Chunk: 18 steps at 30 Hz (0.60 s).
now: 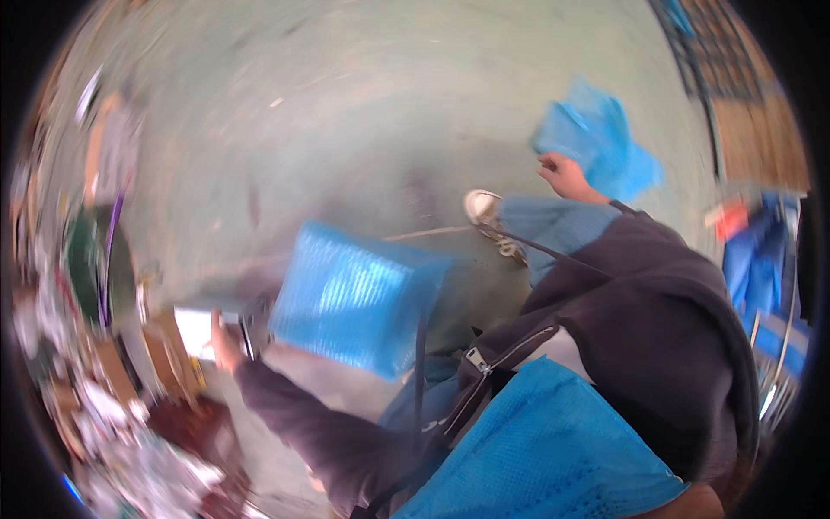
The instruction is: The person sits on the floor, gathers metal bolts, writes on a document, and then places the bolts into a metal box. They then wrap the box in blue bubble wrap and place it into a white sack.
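Observation:
My left hand (224,344) reaches out at the lower left, its fingers over a bright white flat object (191,327); blur hides whether it grips it. Near that forearm is a pillow-shaped blue bubble-wrap bag (353,298), apart from the hand. At the upper right my right hand (565,176) has curled fingers and overlaps a second, crumpled blue bubble-wrap piece (600,143). I cannot tell whether the fingers hold it. Another blue bubble-wrap sheet (545,447) lies across the front of my dark jacket (635,305).
Cluttered boxes (113,363), plastic wrapping (142,467) and a dark green round container (97,266) line the left side. My shoe (486,207) stands on the greenish floor (363,117). At right are a dark rack (716,52), a cardboard box (762,143) and blue items (755,266).

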Tool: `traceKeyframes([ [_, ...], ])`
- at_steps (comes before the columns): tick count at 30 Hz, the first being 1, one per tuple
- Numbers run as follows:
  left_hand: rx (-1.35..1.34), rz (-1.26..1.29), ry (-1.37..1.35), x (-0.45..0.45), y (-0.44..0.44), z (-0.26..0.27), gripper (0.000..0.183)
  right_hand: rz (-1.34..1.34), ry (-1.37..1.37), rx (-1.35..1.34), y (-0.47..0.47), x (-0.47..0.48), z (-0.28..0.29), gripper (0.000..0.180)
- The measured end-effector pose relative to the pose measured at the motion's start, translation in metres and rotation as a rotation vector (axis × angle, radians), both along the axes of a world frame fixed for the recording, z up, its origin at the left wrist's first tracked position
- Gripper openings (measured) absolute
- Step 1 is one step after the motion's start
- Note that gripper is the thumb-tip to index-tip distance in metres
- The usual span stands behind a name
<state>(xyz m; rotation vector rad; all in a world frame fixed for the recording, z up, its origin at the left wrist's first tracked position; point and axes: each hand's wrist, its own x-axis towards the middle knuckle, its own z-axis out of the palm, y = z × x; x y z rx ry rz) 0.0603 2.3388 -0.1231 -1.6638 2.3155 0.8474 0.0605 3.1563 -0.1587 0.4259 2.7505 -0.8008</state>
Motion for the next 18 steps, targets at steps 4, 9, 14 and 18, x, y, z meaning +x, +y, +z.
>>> traceKeyframes([
  [4, -0.18, 0.245, -0.164, -0.028, -0.007, -0.007, 0.134, -0.424, -0.053, 0.397, 0.047, 0.073, -0.035, 0.067],
  [9, -0.354, -0.029, -0.308, -0.088, 0.006, -0.02, 0.132, -0.476, 0.156, 0.865, 0.063, 0.067, -0.038, 0.109],
  [14, -0.467, -0.528, -0.285, -0.138, 0.046, -0.033, 0.133, -1.434, 0.029, 0.588, 0.145, -0.004, -0.024, 0.098],
  [18, -0.502, -1.083, -0.084, -0.156, 0.103, -0.022, 0.14, -0.75, 0.406, 0.534, 0.136, -0.131, 0.011, 0.027],
])
